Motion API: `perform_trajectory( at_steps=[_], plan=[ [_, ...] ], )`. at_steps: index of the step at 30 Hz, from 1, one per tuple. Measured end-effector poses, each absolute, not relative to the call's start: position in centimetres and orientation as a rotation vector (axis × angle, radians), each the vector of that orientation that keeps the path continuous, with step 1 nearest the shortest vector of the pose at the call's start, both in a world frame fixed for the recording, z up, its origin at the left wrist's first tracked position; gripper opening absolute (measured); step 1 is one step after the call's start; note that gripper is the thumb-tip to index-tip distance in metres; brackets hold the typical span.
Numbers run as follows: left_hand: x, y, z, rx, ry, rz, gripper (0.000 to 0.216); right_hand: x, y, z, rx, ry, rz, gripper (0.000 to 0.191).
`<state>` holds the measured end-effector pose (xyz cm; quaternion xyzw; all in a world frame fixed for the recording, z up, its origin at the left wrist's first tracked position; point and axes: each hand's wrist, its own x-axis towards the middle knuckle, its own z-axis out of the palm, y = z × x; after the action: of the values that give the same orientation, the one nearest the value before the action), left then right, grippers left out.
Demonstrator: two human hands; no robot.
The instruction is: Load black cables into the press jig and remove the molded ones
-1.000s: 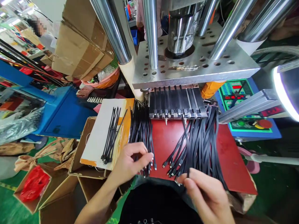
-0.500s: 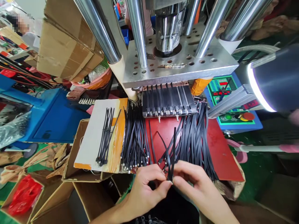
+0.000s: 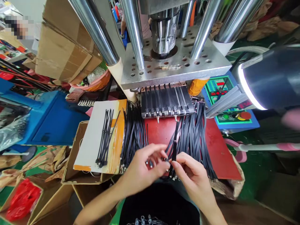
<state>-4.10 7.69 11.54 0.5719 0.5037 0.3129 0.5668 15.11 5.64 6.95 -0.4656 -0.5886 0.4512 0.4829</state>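
A short black flat cable [image 3: 174, 147] stands upright in my right hand [image 3: 195, 176], pinched between thumb and fingers. My left hand [image 3: 146, 164] is just left of that cable, its thumb and forefinger apart and a little blurred; dark cable parts show behind its fingertips. Beyond my hands, a black mould block [image 3: 167, 101] holds several cables side by side, their metal connectors along its front edge. One pile of black cables [image 3: 193, 137] lies on the red board [image 3: 221, 150] to the right. Another cable pile [image 3: 134, 134] lies to the left, partly hidden by my left hand.
A steel press plate [image 3: 175, 70] with thick columns hangs above the mould. Several cables [image 3: 105, 137] rest on a white board [image 3: 87, 134] over a cardboard box. A lamp [image 3: 269, 81] and control panel [image 3: 225, 97] stand at the right. Open boxes are at lower left.
My left hand has come off the cable and moved left and up, its fingers parting. My right hand still pinches the cable, slightly higher. The view has shifted a little.
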Motion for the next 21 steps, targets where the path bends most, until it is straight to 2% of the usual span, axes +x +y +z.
perform_trajectory(
  at_steps=[1,4,7,10,14,19,21],
  plan=[
    [-4.0,9.2,12.6,1.362,1.152,0.823,0.043,14.9,5.5,6.9,-1.114,-1.465,1.073,0.026],
    [-3.4,12.4,14.6,1.539,1.098,0.907,0.019,14.5,5.0,6.5,-1.071,-1.54,0.999,0.019],
    [-3.0,13.4,14.9,1.635,1.075,0.882,0.024,14.8,4.8,5.7,-1.058,-1.553,0.871,0.015],
    [-2.9,13.1,14.3,1.651,1.029,0.9,0.025,15.9,5.0,5.3,-1.086,-1.504,0.776,0.026],
    [-3.1,12.7,13.7,1.622,0.95,0.925,0.02,17.1,5.6,5.8,-1.053,-1.449,0.973,0.035],
    [-3.2,12.8,13.6,1.541,0.899,0.898,0.02,16.2,6.7,7.4,-1.059,-1.399,0.933,0.013],
    [-3.0,12.9,13.7,1.525,0.86,0.893,0.027,15.5,7.2,8.1,-1.082,-1.447,0.888,0.014]
  ],
)
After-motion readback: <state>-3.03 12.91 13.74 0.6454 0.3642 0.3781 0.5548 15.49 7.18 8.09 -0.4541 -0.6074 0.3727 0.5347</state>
